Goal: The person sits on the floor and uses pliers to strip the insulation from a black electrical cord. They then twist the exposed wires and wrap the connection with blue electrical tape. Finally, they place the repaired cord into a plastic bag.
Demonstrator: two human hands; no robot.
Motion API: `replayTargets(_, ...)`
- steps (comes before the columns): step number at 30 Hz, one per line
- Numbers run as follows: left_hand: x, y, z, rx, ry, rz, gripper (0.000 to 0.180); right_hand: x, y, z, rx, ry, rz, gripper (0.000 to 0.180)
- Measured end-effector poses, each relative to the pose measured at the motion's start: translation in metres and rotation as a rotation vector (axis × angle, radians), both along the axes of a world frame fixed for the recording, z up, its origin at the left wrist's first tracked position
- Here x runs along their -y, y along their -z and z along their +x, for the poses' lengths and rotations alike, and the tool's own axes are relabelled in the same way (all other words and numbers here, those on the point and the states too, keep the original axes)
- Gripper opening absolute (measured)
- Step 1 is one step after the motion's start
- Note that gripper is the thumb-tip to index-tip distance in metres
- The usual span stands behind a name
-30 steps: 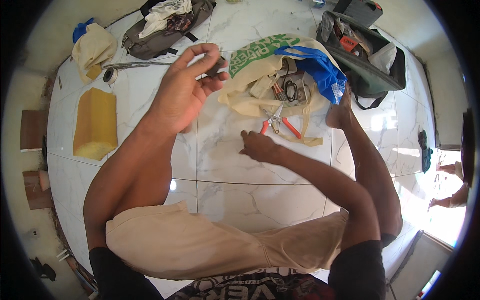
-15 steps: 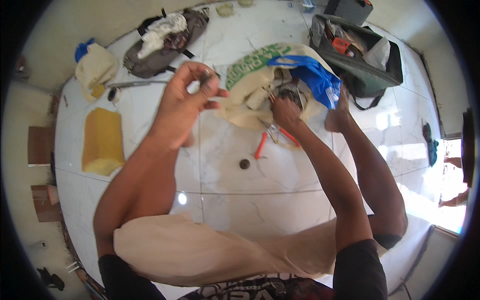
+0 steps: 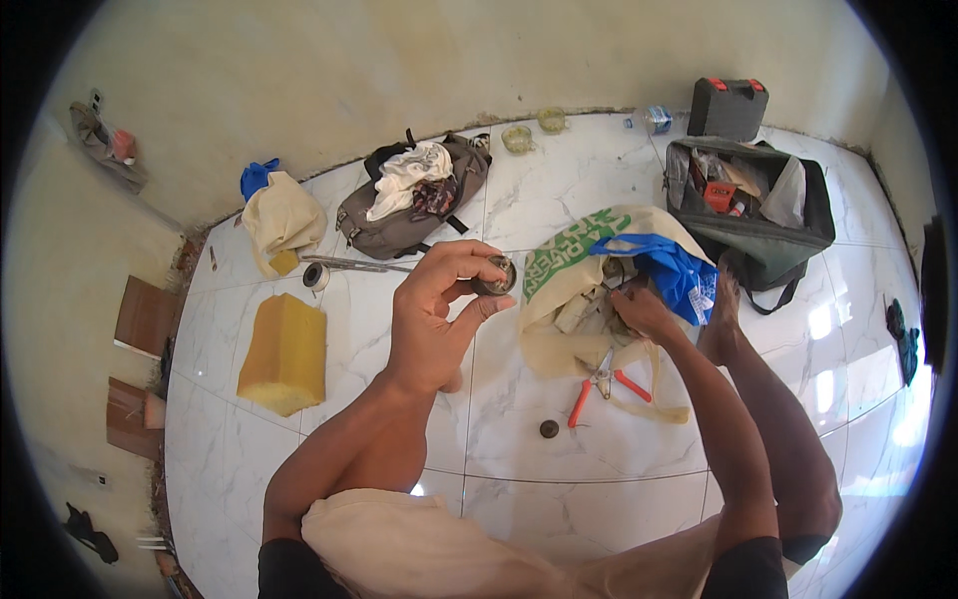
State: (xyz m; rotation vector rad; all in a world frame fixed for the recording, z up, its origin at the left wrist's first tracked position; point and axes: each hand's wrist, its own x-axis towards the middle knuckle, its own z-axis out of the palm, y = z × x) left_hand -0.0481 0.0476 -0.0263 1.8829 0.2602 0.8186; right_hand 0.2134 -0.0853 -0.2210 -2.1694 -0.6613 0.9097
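Note:
My left hand (image 3: 437, 317) is raised over the floor, thumb and fingers closed around a small round dark metal part (image 3: 496, 277) with a hollow face. My right hand (image 3: 644, 311) reaches into the mouth of a cream sack (image 3: 544, 324) with green print. Its fingertips are partly hidden among the things inside, and what they grip, if anything, does not show. A blue bag (image 3: 679, 275) lies bunched at the sack's opening. Just in front of the sack, pliers with red handles (image 3: 603, 383) lie spread. A small round dark piece (image 3: 549, 428) rests on the tiles nearer me.
A yellow foam block (image 3: 284, 354), a tape roll (image 3: 315, 277) and a cloth bag (image 3: 284, 220) lie to the left. Farther back are a grey backpack (image 3: 399, 215) with clothes on it, an open tool bag (image 3: 748, 210), a black case (image 3: 728, 108) and a plastic bottle (image 3: 656, 120).
The view has tilted up, showing more wall. My left hand has turned so the round part's hollow face shows. My right hand stays in the sack.

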Motion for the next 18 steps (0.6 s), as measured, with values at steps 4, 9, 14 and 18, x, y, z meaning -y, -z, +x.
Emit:
replayTargets(4,-0.001,-0.001,0.003,0.033,-0.016,0.138,0.033,0.027,-0.004,0.022,0.016,-0.257,0.062,0.041)
replayTargets(9,0.001,-0.007,0.003,0.074,-0.062,0.233,0.032,0.060,-0.036,0.032,-0.110,-0.199,-0.097,0.028)
replayTargets(14,0.007,-0.026,0.009,0.132,-0.043,0.287,0.034,0.099,-0.163,0.012,-0.117,-0.333,-0.013,0.033)
replayTargets(18,0.014,-0.046,0.006,0.281,-0.010,0.129,0.045,0.107,-0.265,-0.045,-0.118,-0.381,0.307,0.033)
